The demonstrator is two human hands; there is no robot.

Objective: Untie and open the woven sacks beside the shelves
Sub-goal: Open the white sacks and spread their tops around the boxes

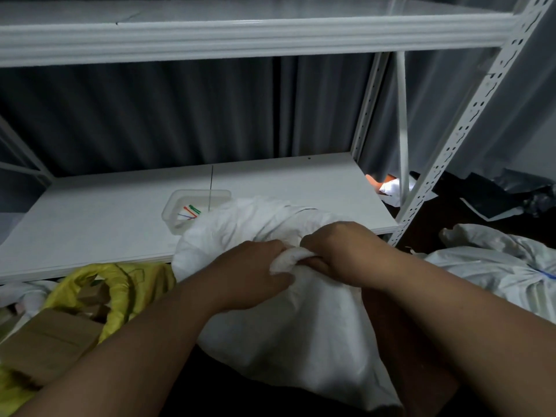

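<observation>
Shelving: a white metal rack (469, 115) with white board shelves; the lower shelf (105, 224) runs across the middle of the view.
Sack in hand: a white woven sack (288, 326) stands against the front edge of the lower shelf, its gathered neck bunched between both hands.
Second sack: another white woven sack (493, 272), tied, lies right of the rack's front post.
Yellow bag: a yellow woven bag (120, 278) holding brown cardboard boxes (51, 341) sits below the shelf's front edge, at left.
Left hand (255, 275): clenched on the neck.
Right hand (340, 251): grasping the neck from the other side.
Tray: a clear plastic tray (180, 212) of coloured ties, near the shelf's front edge, just behind the sack.
</observation>
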